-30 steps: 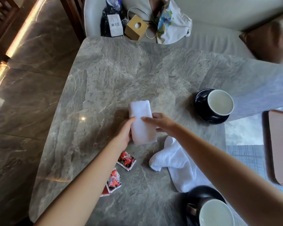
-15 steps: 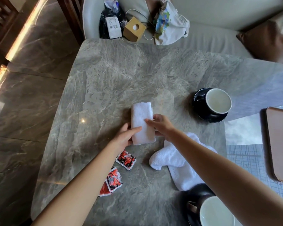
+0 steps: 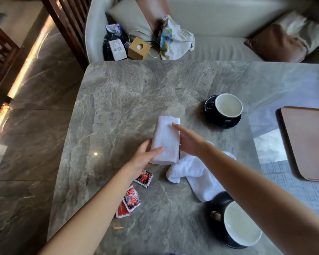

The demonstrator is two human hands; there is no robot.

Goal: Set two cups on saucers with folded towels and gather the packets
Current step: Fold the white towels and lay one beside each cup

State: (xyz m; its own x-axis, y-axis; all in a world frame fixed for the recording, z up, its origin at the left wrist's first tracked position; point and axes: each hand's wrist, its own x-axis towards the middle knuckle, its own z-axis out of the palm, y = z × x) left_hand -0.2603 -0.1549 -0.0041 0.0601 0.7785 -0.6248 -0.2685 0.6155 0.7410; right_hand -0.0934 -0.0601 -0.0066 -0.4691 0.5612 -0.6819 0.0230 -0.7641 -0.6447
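The folded towel (image 3: 166, 140) runs twelve-to-six, left hand (image 3: 145, 156) pinching its six o'clock end, right hand (image 3: 190, 142) flat along its three o'clock edge, nearer the far cup (image 3: 228, 107) at two.

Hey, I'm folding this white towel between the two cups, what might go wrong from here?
The folded towel is gripped only at its near end by the left hand, so lifting may loosen the fold. The right arm crosses over the near cup, so pulling back might knock it. The loose towel reaches that cup's saucer; tugging it could shift the cup.
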